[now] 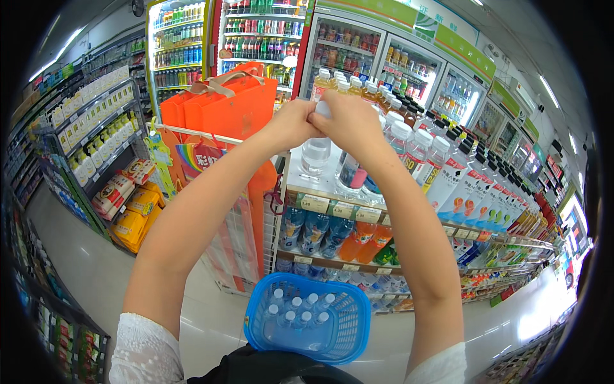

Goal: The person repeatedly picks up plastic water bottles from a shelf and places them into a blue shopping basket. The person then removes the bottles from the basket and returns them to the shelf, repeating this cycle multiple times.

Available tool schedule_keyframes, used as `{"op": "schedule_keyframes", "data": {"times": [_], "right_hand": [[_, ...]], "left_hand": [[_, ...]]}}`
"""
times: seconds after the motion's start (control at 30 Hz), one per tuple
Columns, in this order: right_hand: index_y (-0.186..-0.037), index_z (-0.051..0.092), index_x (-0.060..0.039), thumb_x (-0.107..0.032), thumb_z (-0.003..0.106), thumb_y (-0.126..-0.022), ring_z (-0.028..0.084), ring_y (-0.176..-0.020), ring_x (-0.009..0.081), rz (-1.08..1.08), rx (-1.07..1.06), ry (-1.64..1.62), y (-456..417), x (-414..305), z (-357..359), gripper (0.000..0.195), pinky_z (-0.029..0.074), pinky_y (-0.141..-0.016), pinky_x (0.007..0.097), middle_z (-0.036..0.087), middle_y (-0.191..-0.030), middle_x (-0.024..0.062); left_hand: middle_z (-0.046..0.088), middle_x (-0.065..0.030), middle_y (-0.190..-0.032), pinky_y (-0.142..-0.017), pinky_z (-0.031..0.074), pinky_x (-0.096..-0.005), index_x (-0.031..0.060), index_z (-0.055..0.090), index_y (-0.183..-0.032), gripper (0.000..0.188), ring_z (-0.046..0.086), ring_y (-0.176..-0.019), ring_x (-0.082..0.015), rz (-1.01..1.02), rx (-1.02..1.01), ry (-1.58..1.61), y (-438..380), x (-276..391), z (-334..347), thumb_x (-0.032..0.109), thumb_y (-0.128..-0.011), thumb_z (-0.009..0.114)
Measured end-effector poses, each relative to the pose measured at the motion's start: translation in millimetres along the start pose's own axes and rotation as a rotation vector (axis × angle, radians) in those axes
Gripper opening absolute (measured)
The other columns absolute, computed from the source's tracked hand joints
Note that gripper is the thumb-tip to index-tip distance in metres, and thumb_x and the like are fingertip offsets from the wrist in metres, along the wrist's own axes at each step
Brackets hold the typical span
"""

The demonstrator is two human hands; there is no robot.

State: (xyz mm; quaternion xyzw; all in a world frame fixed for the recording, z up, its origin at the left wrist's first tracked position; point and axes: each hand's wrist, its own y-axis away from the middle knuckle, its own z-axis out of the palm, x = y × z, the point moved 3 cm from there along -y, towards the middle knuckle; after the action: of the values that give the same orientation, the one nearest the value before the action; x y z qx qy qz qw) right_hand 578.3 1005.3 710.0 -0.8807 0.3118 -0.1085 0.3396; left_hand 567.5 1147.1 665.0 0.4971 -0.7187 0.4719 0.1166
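Observation:
Both my hands reach to the top shelf (pixel 302 180) of a drinks rack and meet at one clear plastic bottle (pixel 315 156) with a white cap (pixel 323 109). Fingers of my left hand (pixel 293 126) close around its upper part from the left. From the right, my right hand (pixel 352 120) grips the same part, hiding the bottle's neck. The lower half of the bottle shows below my hands, near the shelf's left end. Below me a blue plastic basket (pixel 355 331) sits in front of the rack, with several clear white-capped bottles (pixel 296 312) in it.
Labelled drink bottles (pixel 422 153) crowd the shelf to the right, with orange soda bottles (pixel 360 240) on the tier below. Left of the rack are orange gift bags (pixel 230 108) above a wire rack (pixel 271 225). Glass-door fridges (pixel 343 48) line the back.

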Motion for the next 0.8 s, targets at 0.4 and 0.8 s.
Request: {"op": "schedule_keyframes", "data": {"times": [0.4,0.8], "right_hand": [[-0.092,0.062,-0.0017,-0.029,0.080,-0.080,0.063,-0.057,0.0150,-0.018,-0.024,-0.401,126.2,-51.6,-54.8,0.034,0.049,-0.053,0.0278,0.062,-0.065,0.0071],[-0.096,0.055,-0.0019,-0.032,0.075,-0.081,0.068,-0.062,0.0395,0.214,-0.639,-0.550,374.4,-87.0,142.4,0.039,0.055,-0.054,0.0472,0.066,-0.067,0.0203]], "left_hand": [[0.062,-0.0157,-0.086,-0.072,0.049,-0.0415,0.0022,0.062,-0.091,0.025,0.062,-0.083,-0.0364,0.211,0.008,0.007,143.9,79.4,20.8,0.019,-0.077,0.074],[0.065,-0.0148,-0.104,-0.082,0.052,-0.0416,0.0018,0.067,-0.103,0.029,0.064,-0.097,-0.0361,-0.374,-0.396,0.236,385.1,-64.1,178.0,0.011,-0.076,0.072]]}}
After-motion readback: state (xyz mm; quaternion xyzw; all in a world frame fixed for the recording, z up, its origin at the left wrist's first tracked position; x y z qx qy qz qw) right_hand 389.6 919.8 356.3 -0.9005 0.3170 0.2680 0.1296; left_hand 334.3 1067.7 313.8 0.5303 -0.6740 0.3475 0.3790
